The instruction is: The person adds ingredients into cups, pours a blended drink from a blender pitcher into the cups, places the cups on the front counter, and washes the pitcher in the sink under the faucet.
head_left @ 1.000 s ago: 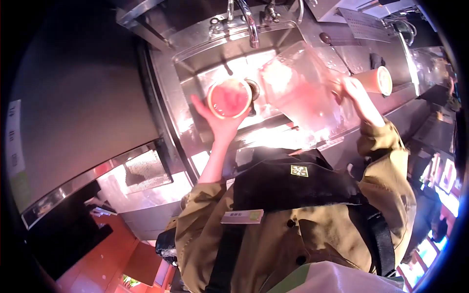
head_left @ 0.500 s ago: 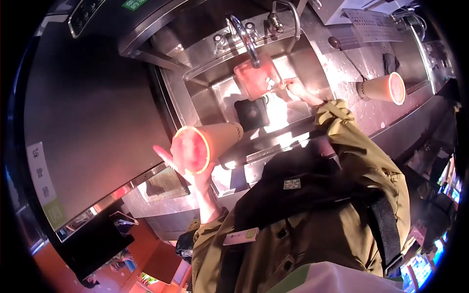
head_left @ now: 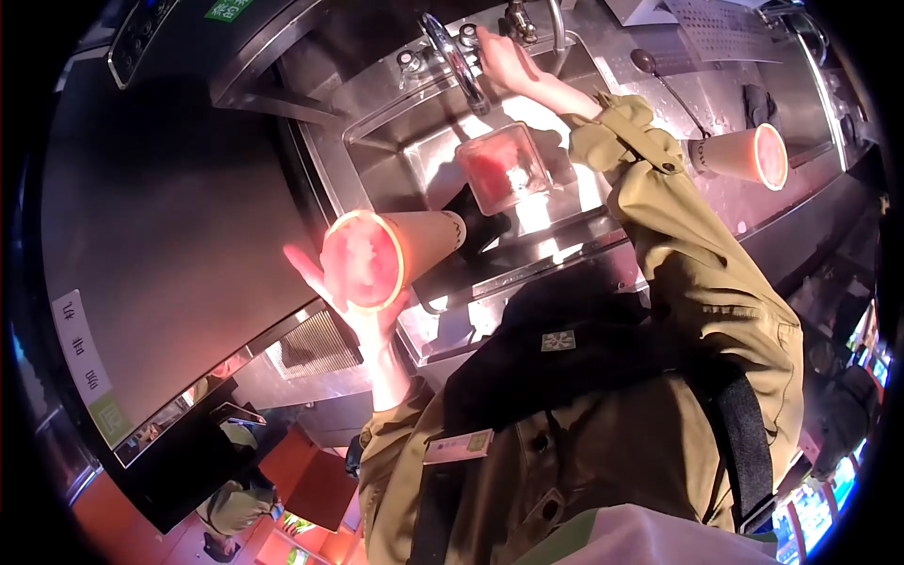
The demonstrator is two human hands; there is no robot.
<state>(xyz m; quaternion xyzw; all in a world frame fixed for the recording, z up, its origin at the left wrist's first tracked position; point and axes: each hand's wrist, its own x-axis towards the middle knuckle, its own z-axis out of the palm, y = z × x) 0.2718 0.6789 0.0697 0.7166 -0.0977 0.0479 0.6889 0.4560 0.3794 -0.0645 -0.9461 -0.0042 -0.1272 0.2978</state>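
Observation:
My left hand (head_left: 373, 328) is wrapped round a large paper cup (head_left: 426, 243), tilted with its wide mouth toward me. Pale, reddish-lit contents show in the mouth. At the back of the sink, my right hand (head_left: 508, 64) has its fingers on the right tap knob (head_left: 468, 36), partly covering it. Below the curved faucet (head_left: 446, 58), a clear square container (head_left: 502, 169) sits in the sink (head_left: 377, 193), apart from both hands. A dark object (head_left: 478, 226) lies beside the container, partly hidden by it.
On the right counter stands a second paper cup (head_left: 739, 156), with a long-handled ladle (head_left: 670, 87) and a dark cloth (head_left: 759, 105) behind it. A broad dark metal surface (head_left: 179, 226) fills the left. Lower left, another person's sleeve (head_left: 235, 508) shows.
My right hand has left the clear container and moved up to the tap knob. The container now sits lower in view, nearer me. The cup stays in my left hand.

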